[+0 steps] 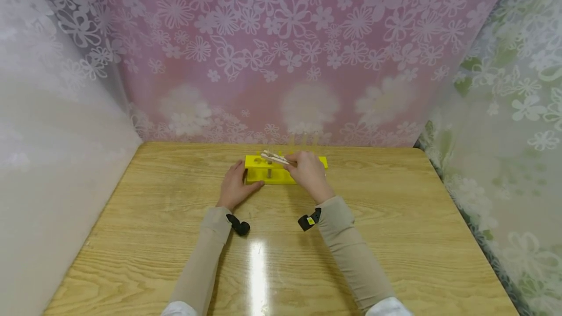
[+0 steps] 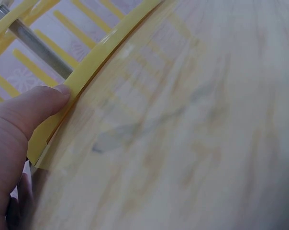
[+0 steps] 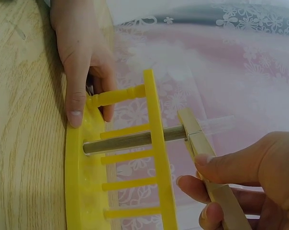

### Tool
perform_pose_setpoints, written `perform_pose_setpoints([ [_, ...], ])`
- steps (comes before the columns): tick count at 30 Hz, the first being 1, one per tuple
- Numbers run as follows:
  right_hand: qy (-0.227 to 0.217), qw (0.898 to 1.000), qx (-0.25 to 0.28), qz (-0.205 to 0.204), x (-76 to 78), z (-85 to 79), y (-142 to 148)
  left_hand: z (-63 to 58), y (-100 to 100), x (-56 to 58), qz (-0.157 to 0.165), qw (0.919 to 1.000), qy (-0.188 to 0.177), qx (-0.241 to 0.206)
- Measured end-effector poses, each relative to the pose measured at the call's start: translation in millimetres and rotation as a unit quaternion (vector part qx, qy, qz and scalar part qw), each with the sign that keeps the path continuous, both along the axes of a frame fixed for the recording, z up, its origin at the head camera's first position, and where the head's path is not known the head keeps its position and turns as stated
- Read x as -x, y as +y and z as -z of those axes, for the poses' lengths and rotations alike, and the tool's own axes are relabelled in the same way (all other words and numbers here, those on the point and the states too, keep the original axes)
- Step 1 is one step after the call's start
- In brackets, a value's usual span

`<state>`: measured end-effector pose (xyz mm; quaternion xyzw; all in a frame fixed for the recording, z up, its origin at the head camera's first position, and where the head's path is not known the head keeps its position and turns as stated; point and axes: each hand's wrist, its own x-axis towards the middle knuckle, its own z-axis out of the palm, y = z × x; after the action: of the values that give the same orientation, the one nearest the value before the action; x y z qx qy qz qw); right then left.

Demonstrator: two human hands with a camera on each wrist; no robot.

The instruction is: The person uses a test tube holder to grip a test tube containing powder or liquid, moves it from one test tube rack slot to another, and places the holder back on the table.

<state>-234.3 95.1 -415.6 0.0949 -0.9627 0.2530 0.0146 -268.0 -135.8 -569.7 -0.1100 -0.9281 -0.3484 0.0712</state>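
A yellow test tube rack (image 1: 254, 161) stands near the table's back edge. My left hand (image 1: 233, 187) holds its left end, the thumb (image 3: 75, 108) on the base and the other fingers behind it. One test tube (image 3: 118, 143) with grey-brown contents stands in the rack through the top plate, its clear upper end rising above. My right hand (image 1: 309, 174) grips a wooden test tube clamp (image 3: 226, 206) between thumb and fingers. The clamp's front end is at the tube just above the top plate. In the left wrist view the tube's lower part shows behind the rack base (image 2: 101, 52).
Yellow pegs (image 3: 130, 184) line the rack. Several pale upright shapes (image 1: 304, 141) rise beyond the right hand. The wooden table (image 1: 377, 238) ends at a pink floral curtain (image 1: 272, 62) behind, with pale floral sheets at both sides.
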Motion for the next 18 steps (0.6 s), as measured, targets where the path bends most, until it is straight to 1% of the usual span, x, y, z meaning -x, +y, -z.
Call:
perform_pose_setpoints([
  [6,-0.001,1.0,-0.006,0.0,0.6,-0.1,-1.8,-0.1,-0.2,0.9,-0.001,1.0,-0.005,0.003],
  [14,0.021,1.0,-0.002,-0.005,1.0,2.2,-1.7,-3.3,1.1,0.3,-0.002,0.9999,-0.009,0.005],
  [18,0.027,1.0,0.001,-0.009,0.7,3.1,-1.4,-2.7,0.8,0.0,-0.003,0.9999,-0.006,0.009],
])
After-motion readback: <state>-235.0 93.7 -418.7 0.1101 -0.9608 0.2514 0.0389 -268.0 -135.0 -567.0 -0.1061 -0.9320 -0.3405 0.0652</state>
